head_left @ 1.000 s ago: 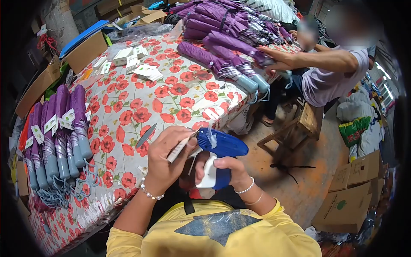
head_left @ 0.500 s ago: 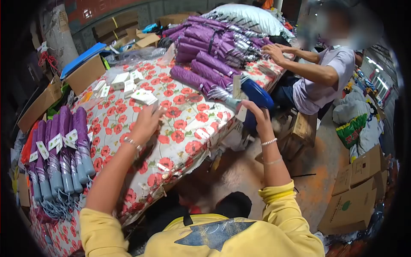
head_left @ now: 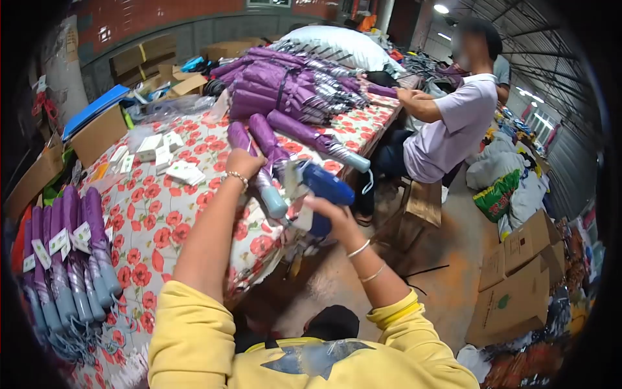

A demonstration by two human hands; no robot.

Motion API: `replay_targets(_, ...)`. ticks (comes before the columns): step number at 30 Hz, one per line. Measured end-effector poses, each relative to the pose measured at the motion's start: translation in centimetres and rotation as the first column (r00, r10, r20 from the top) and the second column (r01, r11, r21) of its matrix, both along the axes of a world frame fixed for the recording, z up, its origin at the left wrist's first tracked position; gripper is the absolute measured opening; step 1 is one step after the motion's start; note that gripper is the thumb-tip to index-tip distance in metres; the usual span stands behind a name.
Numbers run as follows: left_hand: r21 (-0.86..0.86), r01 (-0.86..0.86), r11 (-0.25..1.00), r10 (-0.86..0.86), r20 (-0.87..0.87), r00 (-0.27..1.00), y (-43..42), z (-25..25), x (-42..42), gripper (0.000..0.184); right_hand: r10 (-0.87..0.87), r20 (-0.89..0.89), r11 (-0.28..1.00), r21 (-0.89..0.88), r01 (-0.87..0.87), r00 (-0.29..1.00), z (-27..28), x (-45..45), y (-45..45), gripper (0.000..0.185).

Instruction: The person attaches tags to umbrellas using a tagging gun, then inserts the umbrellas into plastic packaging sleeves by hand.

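Note:
My left hand (head_left: 246,163) is closed around the purple sleeve of a folded umbrella (head_left: 272,198), whose grey handle points toward me at the table edge. My right hand (head_left: 334,217) grips a blue handheld tool (head_left: 330,183), which resembles a tagging gun; its lower part is hidden by my fingers. A white card tag (head_left: 302,217) shows by my right thumb, close to the umbrella's handle. Two more folded umbrellas lie alongside, one (head_left: 308,136) with its grey handle and strap toward the right edge.
Tagged umbrellas (head_left: 68,259) lie in a row at left. White tag stacks (head_left: 184,172) sit on the floral tablecloth (head_left: 159,236). A tied umbrella bundle (head_left: 278,84) lies behind. A co-worker (head_left: 447,123) sits at the far side on a wooden stool (head_left: 424,201). Cartons (head_left: 508,298) stand at right.
My left hand has moved from the tablecloth onto an umbrella and grasped it, drawing it nearer. The blue tool and my right hand have shifted left and lower. The camera view has turned right.

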State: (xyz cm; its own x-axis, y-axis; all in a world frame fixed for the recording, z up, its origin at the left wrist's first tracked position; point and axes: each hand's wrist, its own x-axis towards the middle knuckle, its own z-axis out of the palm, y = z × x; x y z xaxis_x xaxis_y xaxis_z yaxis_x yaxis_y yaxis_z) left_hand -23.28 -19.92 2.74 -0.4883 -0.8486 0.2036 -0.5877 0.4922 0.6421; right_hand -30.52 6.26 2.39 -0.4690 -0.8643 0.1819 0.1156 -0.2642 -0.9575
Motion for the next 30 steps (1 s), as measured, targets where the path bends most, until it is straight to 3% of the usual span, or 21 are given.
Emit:
replay_targets(2, -0.033, -0.016, 0.999, 0.017, 0.034, 0.999, -0.3, 1.1, 2.0, 0.048, 0.001, -0.041, 1.000, 0.006, -0.001, 0.999, 0.4, -0.6, 0.0, 0.027)
replay_targets(4, -0.050, 0.102, 0.994, -0.099, 0.055, 0.994, 1.5, 4.6, 5.8, 0.046, 0.019, 0.010, 1.000, -0.003, -0.019, 1.000, -0.5, -1.7, -0.4, 0.032)
replay_targets(8, -0.349, 0.278, 0.895, -0.178, 0.294, 0.939, 7.0, 6.0, 13.1, 0.030, 0.012, 0.059, 1.000, 0.019, -0.013, 0.998, -1.3, -2.2, -1.2, 0.034)
replay_targets(10, -0.348, 0.378, 0.858, -0.200, 0.452, 0.869, 11.5, 5.2, 16.1, 0.034, -0.033, 0.083, 0.999, 0.010, 0.032, 0.996, -1.1, -1.6, -1.4, 0.031)
replay_targets(12, -0.334, 0.367, 0.868, -0.150, 0.529, 0.835, 14.2, 3.1, 18.3, 0.050, -0.046, 0.096, 0.998, -0.046, 0.051, 0.994, -0.4, -0.7, -0.8, 0.026)
replay_targets(14, -0.338, 0.410, 0.847, -0.218, 0.482, 0.849, 15.9, 3.7, 20.2, 0.055, -0.126, 0.015, 0.989, -0.070, 0.127, 0.992, -0.9, -0.3, -0.6, 0.027)
replay_targets(16, -0.322, 0.406, 0.855, -0.304, 0.324, 0.896, 16.4, 3.2, 22.0, 0.054, -0.063, -0.009, 0.997, -0.055, 0.063, 0.998, -2.5, -0.2, 0.6, 0.033)
replay_targets(18, -0.304, 0.360, 0.882, -0.341, 0.116, 0.933, 16.3, 2.3, 22.7, 0.051, 0.276, 0.072, 0.954, -0.143, -0.264, 0.958, 1.4, 5.0, 2.1, 0.040)
replay_targets(20, -0.267, 0.283, 0.921, -0.325, -0.127, 0.937, 15.5, 1.0, 22.7, 0.047, 0.357, 0.092, 0.931, -0.116, -0.346, 0.930, -0.4, 7.0, 2.5, 0.047)
replay_targets(21, -0.134, 0.331, 0.934, -0.343, -0.085, 0.935, 15.2, 1.7, 22.9, 0.039, 0.363, 0.084, 0.932, -0.047, -0.360, 0.928, -0.7, 8.2, 2.9, 0.048)
replay_targets(23, -0.192, 0.403, 0.895, -0.407, 0.017, 0.913, 14.6, 2.6, 23.0, 0.035, 0.298, 0.130, 0.953, 0.023, -0.303, 0.946, -0.2, 11.3, 3.8, 0.049)
replay_targets(24, -0.218, 0.440, 0.871, -0.436, 0.067, 0.897, 14.4, 2.9, 23.0, 0.032, 0.352, 0.221, 0.924, 0.070, -0.375, 0.909, -1.0, 11.6, 4.2, 0.051)
replay_targets(26, -0.224, 0.473, 0.852, -0.454, 0.132, 0.881, 14.6, 3.7, 23.0, 0.027, 0.464, 0.338, 0.874, -0.022, -0.486, 0.819, -3.2, 11.9, 4.3, 0.037)
replay_targets(30, -0.194, 0.410, 0.891, -0.362, 0.240, 0.901, 14.9, 4.2, 22.9, 0.024, 0.475, 0.445, 0.853, -0.022, -0.521, 0.759, -4.3, 12.9, 4.4, 0.034)
